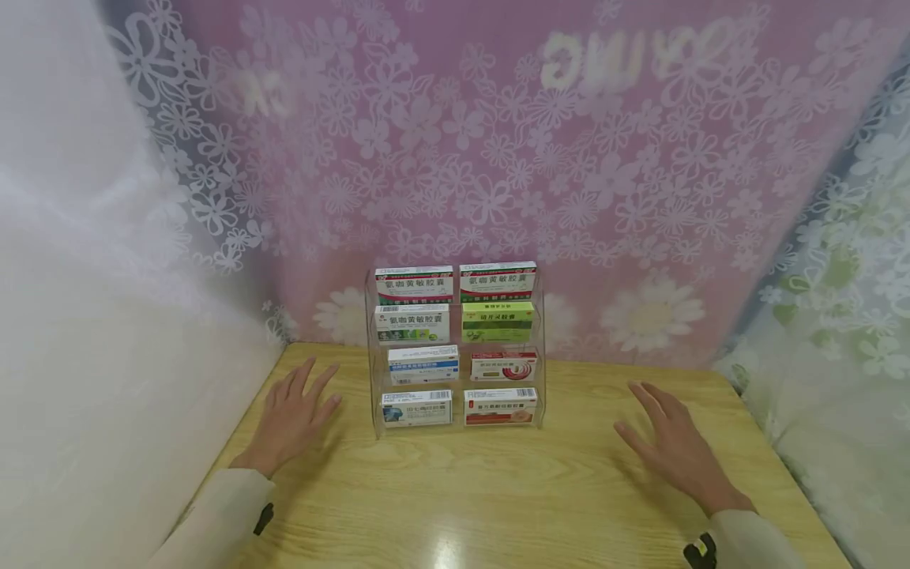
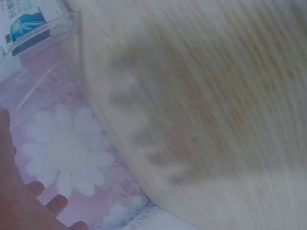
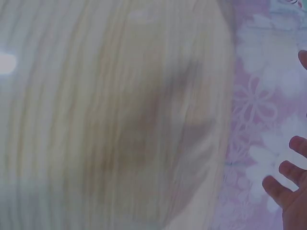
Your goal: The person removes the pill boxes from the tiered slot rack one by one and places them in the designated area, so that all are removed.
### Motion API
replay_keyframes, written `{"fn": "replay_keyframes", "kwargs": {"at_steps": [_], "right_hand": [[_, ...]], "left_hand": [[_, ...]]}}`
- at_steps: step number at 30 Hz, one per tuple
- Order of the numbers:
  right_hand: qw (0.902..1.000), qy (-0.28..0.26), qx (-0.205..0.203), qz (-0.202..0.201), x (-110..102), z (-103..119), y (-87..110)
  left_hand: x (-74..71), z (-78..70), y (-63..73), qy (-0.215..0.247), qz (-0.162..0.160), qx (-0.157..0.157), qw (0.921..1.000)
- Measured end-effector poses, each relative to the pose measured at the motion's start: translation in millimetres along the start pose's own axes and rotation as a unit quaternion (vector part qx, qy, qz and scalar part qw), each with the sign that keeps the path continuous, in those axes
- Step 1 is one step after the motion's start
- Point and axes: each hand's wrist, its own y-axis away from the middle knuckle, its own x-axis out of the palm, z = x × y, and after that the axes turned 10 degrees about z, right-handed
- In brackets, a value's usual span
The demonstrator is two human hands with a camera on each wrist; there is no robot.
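Rack (image 1: 456,325), one, clear and upright, stands on the desk (image 1: 441,482) near its back edge, a little closer to the back left corner than to the back right one. It has four tiers, and each tier carries two boxes (image 1: 415,285) side by side, eight in all, long and low, with their printed fronts facing forward.

The top tier holds two that look alike, white with red and green bands. On the second tier sit a white box (image 1: 412,322), with small green pictures along its bottom, and a green box (image 1: 497,322). The third has a blue-striped box (image 1: 423,366) and a red-ringed box (image 1: 502,367), both on white. In the lowest are a teal-picture box (image 1: 416,409) and an orange-band box (image 1: 499,408).

Two hands are over the desk, both holding nothing and well apart. The left hand (image 1: 290,415), near the left edge, is just beside the rack, fingers straight and spread wide. The right hand (image 1: 668,442), toward the right edge, is farther from the rack, its fingers extended and the thumb wide of them. Behind the back edge hangs one pink flowered cloth (image 1: 455,158).
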Motion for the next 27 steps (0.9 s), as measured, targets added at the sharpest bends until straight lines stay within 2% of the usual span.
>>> {"fn": "replay_keyframes", "kwargs": {"at_steps": [3, 7, 13, 21, 27], "right_hand": [[0.9994, -0.032, 0.005, 0.011, -1, 9, -6.1], [0.9983, -0.057, -0.008, 0.002, 0, 24, -16.1], [0.9978, -0.055, -0.030, -0.019, 8, 43, -32.5], [0.9946, -0.054, -0.082, -0.034, 18, 71, -54.7], [0.9886, -0.075, -0.127, -0.031, 28, 88, -69.6]], "left_hand": [[-2.9, -4.7, -4.0, 0.007, -0.005, 0.007, 0.9999], [-4.6, -12.5, -11.6, 0.032, -0.015, 0.017, 0.9992], [-7.0, -27.8, -20.8, 0.081, -0.042, 0.039, 0.9951], [-5.6, -47.2, -28.4, 0.126, -0.019, 0.042, 0.9910], [-0.6, -56.0, -35.4, 0.168, -0.027, 0.069, 0.9830]]}}
